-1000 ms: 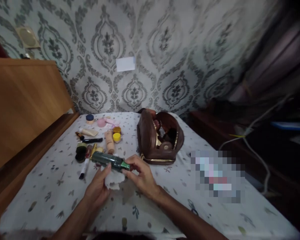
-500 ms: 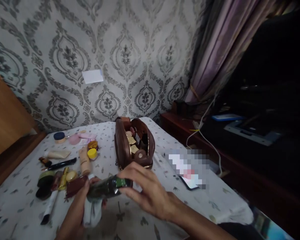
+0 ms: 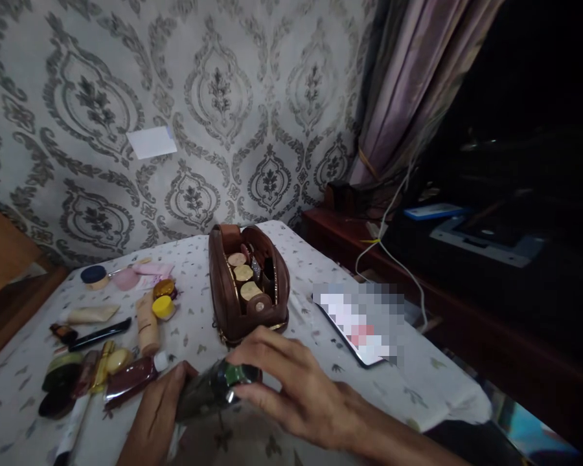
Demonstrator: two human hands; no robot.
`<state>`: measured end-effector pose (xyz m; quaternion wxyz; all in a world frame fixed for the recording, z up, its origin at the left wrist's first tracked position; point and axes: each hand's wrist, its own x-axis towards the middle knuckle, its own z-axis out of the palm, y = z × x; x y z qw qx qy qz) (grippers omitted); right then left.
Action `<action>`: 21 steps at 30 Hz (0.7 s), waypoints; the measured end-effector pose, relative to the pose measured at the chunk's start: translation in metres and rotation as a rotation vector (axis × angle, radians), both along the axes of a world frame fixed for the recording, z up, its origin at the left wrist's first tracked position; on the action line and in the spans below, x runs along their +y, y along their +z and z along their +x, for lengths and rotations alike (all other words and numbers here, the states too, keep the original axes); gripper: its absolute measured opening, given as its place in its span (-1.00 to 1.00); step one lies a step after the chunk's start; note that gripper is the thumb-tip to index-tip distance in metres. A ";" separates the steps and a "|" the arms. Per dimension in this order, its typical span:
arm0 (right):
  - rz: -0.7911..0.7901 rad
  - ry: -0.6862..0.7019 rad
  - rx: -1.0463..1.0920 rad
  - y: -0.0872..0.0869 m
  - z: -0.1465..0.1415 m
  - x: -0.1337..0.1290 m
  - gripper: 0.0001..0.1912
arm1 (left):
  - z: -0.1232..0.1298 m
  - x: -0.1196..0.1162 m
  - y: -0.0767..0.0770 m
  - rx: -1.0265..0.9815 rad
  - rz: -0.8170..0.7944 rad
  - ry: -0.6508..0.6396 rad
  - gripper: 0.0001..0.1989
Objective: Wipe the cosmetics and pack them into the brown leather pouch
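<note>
A dark green bottle (image 3: 201, 391) lies tilted between my two hands over the near part of the table. My left hand (image 3: 156, 411) is closed around its left end, with a strip of white cloth (image 3: 173, 443) showing beneath the palm. At the other end, my right hand (image 3: 291, 391) grips the bottle's green-and-black top between thumb and fingers. Just beyond stands an unzipped brown cosmetic bag (image 3: 222, 285) holding several round gold-topped items. A dark red bottle with a white cap (image 3: 131, 382) lies beside my left hand.
Several cosmetics spread over the left side of the patterned tablecloth (image 3: 189, 259), among them a yellow-lidded jar (image 3: 164, 307), a beige tube (image 3: 147, 323) and a black pen-like stick (image 3: 100, 334). A phone (image 3: 364, 356) lies at right, near a white cable (image 3: 388, 207).
The view has shifted, so the table items sit farther left. My left hand has turned more over the bottle, and less of the white cloth shows. My right hand keeps its grip on the top.
</note>
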<state>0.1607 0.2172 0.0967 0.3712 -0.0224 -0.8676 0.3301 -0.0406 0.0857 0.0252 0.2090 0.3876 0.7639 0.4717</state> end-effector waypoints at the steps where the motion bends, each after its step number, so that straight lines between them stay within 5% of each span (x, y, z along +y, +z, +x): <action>1: 0.003 -0.016 0.013 0.007 0.003 0.005 -0.76 | 0.002 0.004 0.000 -0.023 -0.009 -0.019 -0.54; 10: 0.167 -0.540 0.175 0.062 0.012 0.083 -0.81 | -0.021 0.015 -0.020 -0.072 0.009 -0.017 -0.50; 15: 0.314 -0.432 -0.100 0.063 -0.033 0.120 -0.85 | -0.025 0.015 -0.026 -0.025 -0.008 -0.044 -0.46; 21: 0.391 -0.298 -0.427 0.053 -0.079 0.135 -0.86 | -0.011 0.018 -0.022 -0.086 0.003 0.011 -0.54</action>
